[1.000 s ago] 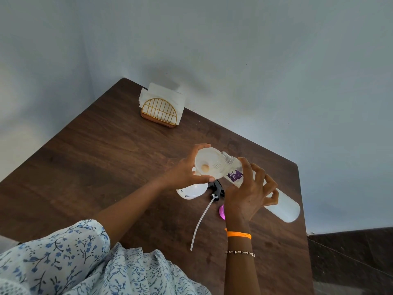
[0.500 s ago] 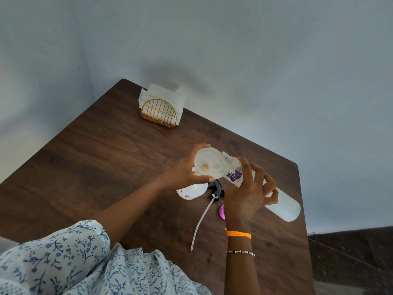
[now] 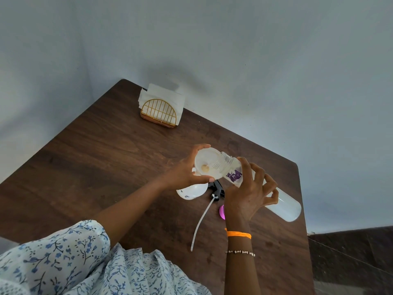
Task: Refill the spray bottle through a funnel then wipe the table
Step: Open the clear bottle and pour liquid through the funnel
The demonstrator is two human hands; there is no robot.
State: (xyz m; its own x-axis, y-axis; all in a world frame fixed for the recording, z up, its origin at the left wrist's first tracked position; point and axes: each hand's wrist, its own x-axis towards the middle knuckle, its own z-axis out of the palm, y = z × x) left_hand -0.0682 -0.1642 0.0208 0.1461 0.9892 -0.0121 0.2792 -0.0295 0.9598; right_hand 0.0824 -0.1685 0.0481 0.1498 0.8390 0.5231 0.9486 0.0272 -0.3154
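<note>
Single head view, steeply down, close over table (image 3: 106,162)

No words, numbers or brand names can be read anywhere. The only print of note is a purple mark (image 3: 234,175) on the shoulder of the clear refill bottle (image 3: 282,206), which lies tilted with its threaded mouth toward ten o'clock; the mark's shapes are too blurred and too small to make out as letters. A second, rounder white bottle (image 3: 191,191) at about eight o'clock from the mark carries a few tiny dark specks of print near its lower edge, also unreadable.
</note>
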